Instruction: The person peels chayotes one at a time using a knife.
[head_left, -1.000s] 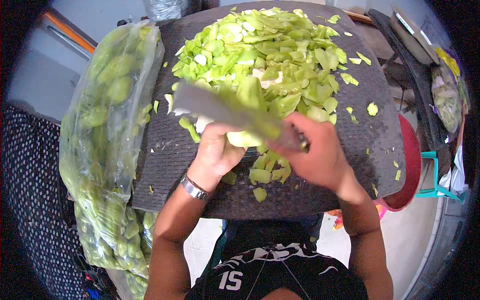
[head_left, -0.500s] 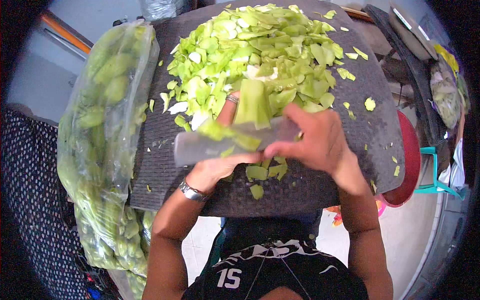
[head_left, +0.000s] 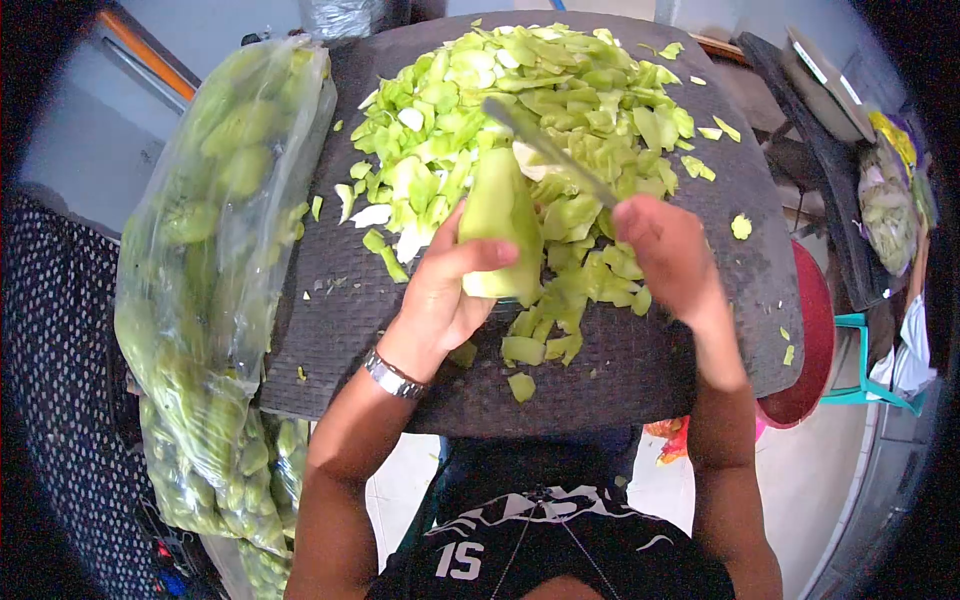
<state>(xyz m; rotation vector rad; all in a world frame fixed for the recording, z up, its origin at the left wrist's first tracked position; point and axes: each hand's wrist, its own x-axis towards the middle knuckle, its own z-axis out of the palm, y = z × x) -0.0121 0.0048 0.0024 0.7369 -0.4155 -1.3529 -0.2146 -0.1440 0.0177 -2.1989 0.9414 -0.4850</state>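
Note:
My left hand (head_left: 445,285) is wrapped round a pale green, partly peeled vegetable (head_left: 495,215), with the thumb across its near end. It is tapered and stands tilted, narrow end away from me; its exact kind is unclear. In my right hand (head_left: 665,255), closed on the handle, is a knife (head_left: 555,155) with its blade slanting up and left, edge-on and blurred. The blade is apart from the vegetable, to its right and above. Behind both hands rises a heap of pale green peelings (head_left: 590,95), with more loose peelings (head_left: 545,325) beside the vegetable.
The dark, textured tabletop (head_left: 330,345) carries the heap and scattered scraps. Along its left side lies a long clear plastic bag (head_left: 215,215) full of green produce, with more bagged produce (head_left: 215,470) below. A red tub (head_left: 805,350) and a teal stool (head_left: 850,365) stand at the right.
The knife has lifted off the vegetable and swung up and right with my right hand. My left hand now shows its thumb over the vegetable's near end. Peelings have dropped to the right.

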